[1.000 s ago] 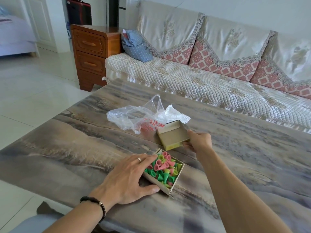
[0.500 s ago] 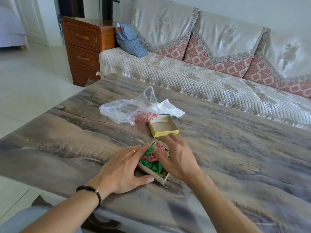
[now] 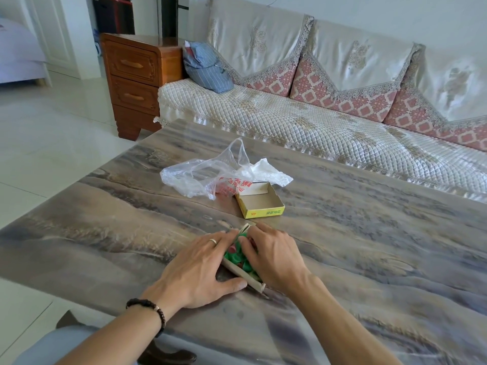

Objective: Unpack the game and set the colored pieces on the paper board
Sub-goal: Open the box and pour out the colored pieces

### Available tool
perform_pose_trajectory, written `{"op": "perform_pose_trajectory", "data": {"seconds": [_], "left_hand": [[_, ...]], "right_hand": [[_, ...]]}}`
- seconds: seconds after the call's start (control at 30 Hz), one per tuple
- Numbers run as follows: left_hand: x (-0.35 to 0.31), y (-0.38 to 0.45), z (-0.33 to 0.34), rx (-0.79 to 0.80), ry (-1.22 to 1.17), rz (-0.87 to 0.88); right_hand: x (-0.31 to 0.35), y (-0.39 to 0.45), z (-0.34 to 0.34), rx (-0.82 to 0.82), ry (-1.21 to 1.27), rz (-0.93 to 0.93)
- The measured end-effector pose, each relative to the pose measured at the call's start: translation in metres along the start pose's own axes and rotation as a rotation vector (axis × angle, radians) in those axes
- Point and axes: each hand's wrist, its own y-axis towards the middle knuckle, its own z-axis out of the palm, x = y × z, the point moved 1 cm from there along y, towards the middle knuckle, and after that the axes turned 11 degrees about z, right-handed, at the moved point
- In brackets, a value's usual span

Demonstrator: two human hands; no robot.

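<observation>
A small cardboard box (image 3: 238,272) lies near the table's front edge, filled with green and pink game pieces (image 3: 235,255). My left hand (image 3: 200,267) holds the box from the left, its fingers along the far-left side and its thumb against the near wall. Palm down over the open top lies my right hand (image 3: 272,256), its fingers resting on the pieces and hiding most of them. The box's yellow lid (image 3: 261,202) sits upside down and empty just beyond. No paper board is in view.
A crumpled clear plastic bag (image 3: 203,175) with red print lies behind the lid. The marbled table (image 3: 369,246) stretches off to the right. A quilted sofa (image 3: 316,127) runs along the far side, with a wooden drawer cabinet (image 3: 131,83) at its left end.
My right hand set the lid down behind the box, then came back and settled over the pieces. My left hand stayed on the box.
</observation>
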Motion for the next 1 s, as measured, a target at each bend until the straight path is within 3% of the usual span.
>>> {"op": "perform_pose_trajectory", "data": {"seconds": [0.23,0.37,0.53,0.7,0.93,1.0], "left_hand": [[-0.004,0.006,0.002,0.023,0.024,-0.006],[-0.016,0.013,0.012,0.043,0.065,-0.029],[-0.016,0.015,0.016,0.052,0.046,-0.045],[-0.019,0.014,0.013,0.023,0.027,-0.045],[-0.017,0.014,0.013,-0.006,0.003,-0.024],[-0.015,0.014,0.014,-0.005,-0.004,-0.031]], "right_hand": [[-0.007,0.007,0.003,-0.161,0.218,0.236],[-0.029,0.012,-0.011,-0.279,0.421,0.495],[-0.094,0.015,-0.023,-0.278,0.262,0.719],[-0.113,0.003,-0.004,-0.053,-0.053,0.646],[-0.101,-0.006,-0.010,-0.007,-0.070,0.630],[-0.084,-0.005,-0.016,-0.075,-0.018,0.510]]}}
